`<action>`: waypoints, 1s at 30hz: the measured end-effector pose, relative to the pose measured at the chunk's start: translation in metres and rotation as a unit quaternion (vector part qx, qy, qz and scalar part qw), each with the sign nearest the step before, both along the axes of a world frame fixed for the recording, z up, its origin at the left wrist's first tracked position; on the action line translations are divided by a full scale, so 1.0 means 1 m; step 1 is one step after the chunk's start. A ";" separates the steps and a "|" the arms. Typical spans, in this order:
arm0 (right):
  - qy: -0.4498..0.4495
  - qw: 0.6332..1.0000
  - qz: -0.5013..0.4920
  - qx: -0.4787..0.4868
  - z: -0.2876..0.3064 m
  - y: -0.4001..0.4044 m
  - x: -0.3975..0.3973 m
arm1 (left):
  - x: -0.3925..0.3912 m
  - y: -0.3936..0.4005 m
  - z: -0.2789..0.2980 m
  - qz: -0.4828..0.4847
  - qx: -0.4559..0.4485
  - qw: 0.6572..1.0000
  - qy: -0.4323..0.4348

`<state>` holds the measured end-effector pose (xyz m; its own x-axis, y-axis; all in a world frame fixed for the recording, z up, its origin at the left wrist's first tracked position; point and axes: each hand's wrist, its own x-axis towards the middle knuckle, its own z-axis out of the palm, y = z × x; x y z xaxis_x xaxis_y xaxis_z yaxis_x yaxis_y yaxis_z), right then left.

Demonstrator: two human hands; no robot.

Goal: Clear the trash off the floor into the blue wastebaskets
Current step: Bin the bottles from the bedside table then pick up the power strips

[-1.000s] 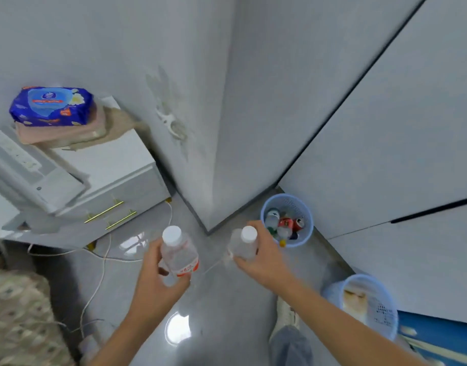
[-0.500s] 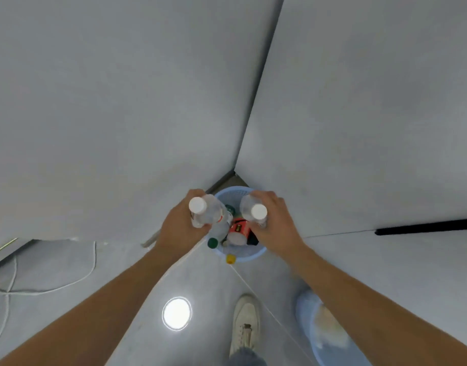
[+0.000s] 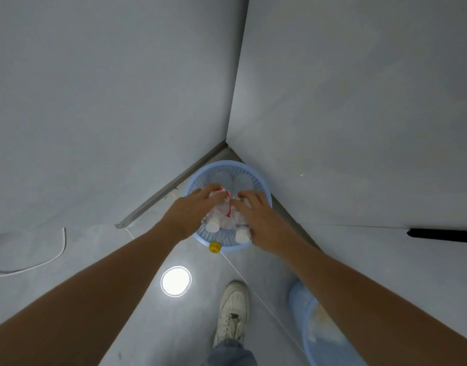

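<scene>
Now both bottles are held lower than half a second earlier, down inside the mouth of the blue wastebasket (image 3: 261, 184) rather than above its rim, and they are turned so that their white caps point back toward the person. The left hand (image 3: 190, 210) is wrapped around the red-labelled bottle (image 3: 218, 210), fingers curled over its upper side; the right hand (image 3: 258, 218) is curled around the second clear bottle (image 3: 241, 231) just beside it, the two bottles lying nearly side by side between the hands. The view is also closer to the corner than before. Glossy grey floor tiles (image 3: 137, 299) are seen beneath the forearms, with a round ceiling light reflected (image 3: 176, 280) between the arms, and two plain grey walls meet directly beyond the hands, where the basket is tucked against a metal skirting strip (image 3: 158, 197). A yellow cap (image 3: 214, 247) is seen at the basket's near rim, just below the hands. Under the right forearm a second blue wastebasket (image 3: 303, 336) is partly hidden, with something pale inside. A white sneaker (image 3: 233, 313) is planted between the arms, and a white cable (image 3: 42, 262) lies on the floor well off to the left of the left arm.
</scene>
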<state>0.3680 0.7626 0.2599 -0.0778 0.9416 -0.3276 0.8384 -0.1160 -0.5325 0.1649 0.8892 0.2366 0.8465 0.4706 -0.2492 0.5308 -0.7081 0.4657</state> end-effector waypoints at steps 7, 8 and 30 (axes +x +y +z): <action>-0.036 0.999 -0.009 -0.008 0.041 -0.008 -0.013 | -0.015 -0.002 0.038 0.047 -0.011 0.999 0.004; -0.039 0.999 -0.026 0.004 0.052 -0.005 -0.021 | -0.019 -0.002 0.052 0.070 -0.020 0.997 -0.002; 0.032 0.996 0.021 0.082 0.595 -0.050 -0.499 | -0.498 -0.147 0.633 0.318 -0.053 0.944 -0.067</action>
